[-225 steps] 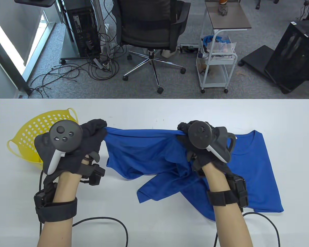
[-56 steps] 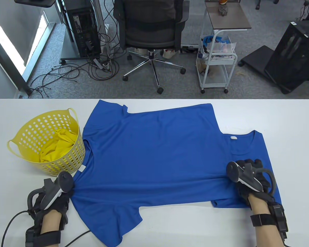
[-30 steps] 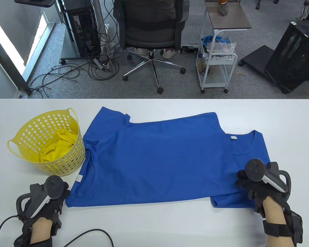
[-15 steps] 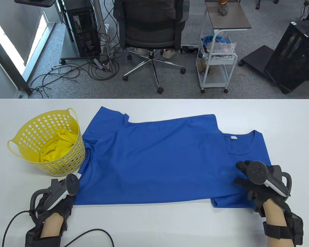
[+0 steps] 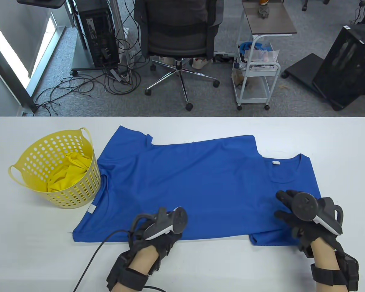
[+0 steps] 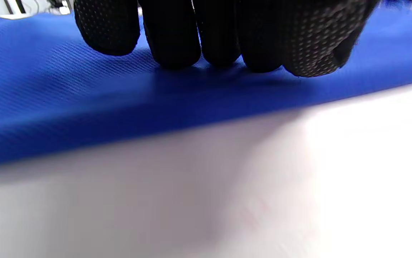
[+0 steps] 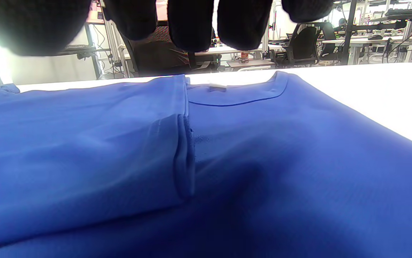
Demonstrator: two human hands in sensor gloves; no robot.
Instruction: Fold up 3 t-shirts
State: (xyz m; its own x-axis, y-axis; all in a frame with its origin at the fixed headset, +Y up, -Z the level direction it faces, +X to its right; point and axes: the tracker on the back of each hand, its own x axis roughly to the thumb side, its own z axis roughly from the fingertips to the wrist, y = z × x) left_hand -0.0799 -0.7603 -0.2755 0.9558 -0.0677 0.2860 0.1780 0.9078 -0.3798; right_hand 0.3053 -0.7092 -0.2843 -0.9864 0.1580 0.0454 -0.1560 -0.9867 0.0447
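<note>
A large blue t-shirt (image 5: pixel 182 182) lies spread flat across the middle of the table. Its right edge overlaps a second blue t-shirt (image 5: pixel 295 173) whose collar with a white label (image 5: pixel 276 162) shows. My left hand (image 5: pixel 165 235) sits at the middle of the spread shirt's near hem. In the left wrist view its fingertips (image 6: pixel 177 46) press down on the blue fabric (image 6: pixel 84 93) just inside the edge. My right hand (image 5: pixel 287 208) hovers with spread fingers over the overlap. The right wrist view shows those fingers (image 7: pixel 191 25) hanging above the cloth (image 7: pixel 281 150), holding nothing.
A yellow perforated basket (image 5: pixel 33 158) holding a yellow garment (image 5: pixel 68 173) stands at the table's left, touching the shirt's sleeve. A black cable (image 5: pixel 91 264) trails from my left wrist over the near table. Beyond the far edge are an office chair and a cart.
My left hand slid right along the near hem, from the shirt's left corner to its middle. That corner now lies flat. My right hand stayed almost in place, fingers spread.
</note>
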